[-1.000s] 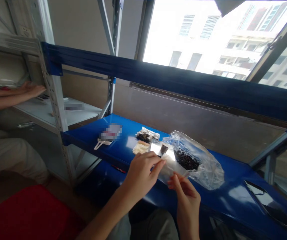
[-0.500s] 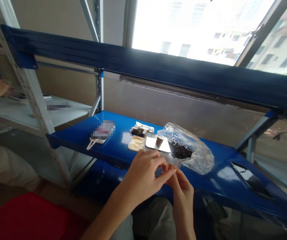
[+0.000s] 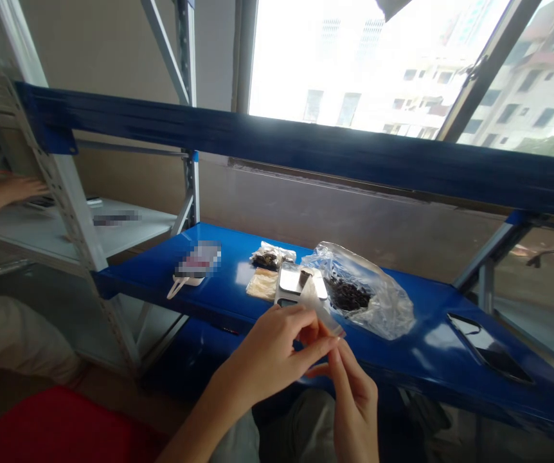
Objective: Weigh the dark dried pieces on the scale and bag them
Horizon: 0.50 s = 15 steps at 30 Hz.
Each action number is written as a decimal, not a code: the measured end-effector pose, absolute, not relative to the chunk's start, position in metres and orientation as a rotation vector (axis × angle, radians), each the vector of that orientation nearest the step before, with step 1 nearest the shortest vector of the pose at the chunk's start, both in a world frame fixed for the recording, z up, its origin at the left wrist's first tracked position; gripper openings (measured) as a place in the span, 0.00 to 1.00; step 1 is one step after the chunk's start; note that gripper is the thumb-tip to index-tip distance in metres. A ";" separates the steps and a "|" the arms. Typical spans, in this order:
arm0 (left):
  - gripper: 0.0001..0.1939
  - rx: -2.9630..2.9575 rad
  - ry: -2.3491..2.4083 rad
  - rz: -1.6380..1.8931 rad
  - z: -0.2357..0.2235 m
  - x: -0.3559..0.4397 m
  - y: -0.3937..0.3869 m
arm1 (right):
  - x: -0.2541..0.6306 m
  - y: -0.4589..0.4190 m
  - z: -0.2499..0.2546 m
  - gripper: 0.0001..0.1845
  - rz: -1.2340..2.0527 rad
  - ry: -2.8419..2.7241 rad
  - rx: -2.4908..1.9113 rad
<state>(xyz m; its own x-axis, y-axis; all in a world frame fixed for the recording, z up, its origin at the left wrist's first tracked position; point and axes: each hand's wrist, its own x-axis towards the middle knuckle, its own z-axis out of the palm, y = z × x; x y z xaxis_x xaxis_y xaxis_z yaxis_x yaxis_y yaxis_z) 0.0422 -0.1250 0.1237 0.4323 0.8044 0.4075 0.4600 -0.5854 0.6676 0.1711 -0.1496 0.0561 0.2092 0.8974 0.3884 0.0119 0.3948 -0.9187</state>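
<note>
A small clear plastic bag point(image 3: 319, 310) is pinched at its edge between the fingertips of my left hand point(image 3: 279, 344) and my right hand point(image 3: 351, 379). Both hands are closed on it, just in front of the shelf's edge. Behind the bag lies a small digital scale point(image 3: 287, 280), partly covered by it. On the scale's plate stands a little brown cup point(image 3: 305, 276). Right of the scale, a large open clear bag point(image 3: 390, 307) holds dark, dried leaf-like pieces point(image 3: 349, 294). To the left are a stack of flat small bags point(image 3: 261, 284) and filled small bags point(image 3: 273, 254).
These things lie on a blue metal shelf point(image 3: 229, 308). A phone point(image 3: 489, 347) rests at the right, and a blurred-out device with a white strap point(image 3: 177, 287) at the left. A blue beam point(image 3: 277, 128) crosses above. Another person's hand point(image 3: 14, 190) is over the neighbouring white shelf point(image 3: 127, 238).
The small bag has come up into clearer view, pointing toward the scale, with my fingers still on its edge. My camera view has tilted slightly up. The other person's hand has shifted right.
</note>
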 end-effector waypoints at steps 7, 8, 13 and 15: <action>0.17 2.241 1.036 0.911 0.127 0.046 -0.128 | 0.177 -0.155 0.055 0.14 0.779 -1.254 -0.940; 0.16 2.250 1.024 0.901 0.126 0.047 -0.129 | 0.180 -0.155 0.053 0.14 0.763 -1.262 -0.940; 0.16 2.276 1.011 0.878 0.124 0.052 -0.127 | 0.190 -0.153 0.044 0.09 0.658 -1.127 -0.989; 0.17 2.276 1.011 0.863 0.123 0.054 -0.126 | 0.191 -0.153 0.043 0.09 0.641 -1.052 -1.031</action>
<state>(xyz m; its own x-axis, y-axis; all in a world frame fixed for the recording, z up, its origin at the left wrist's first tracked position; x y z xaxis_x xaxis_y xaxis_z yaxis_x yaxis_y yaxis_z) 0.0536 -0.1265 0.1225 0.5232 0.7797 0.3441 0.4627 -0.5989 0.6536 0.1907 -0.1533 0.0432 0.3911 0.8341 0.3889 0.0361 0.4083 -0.9121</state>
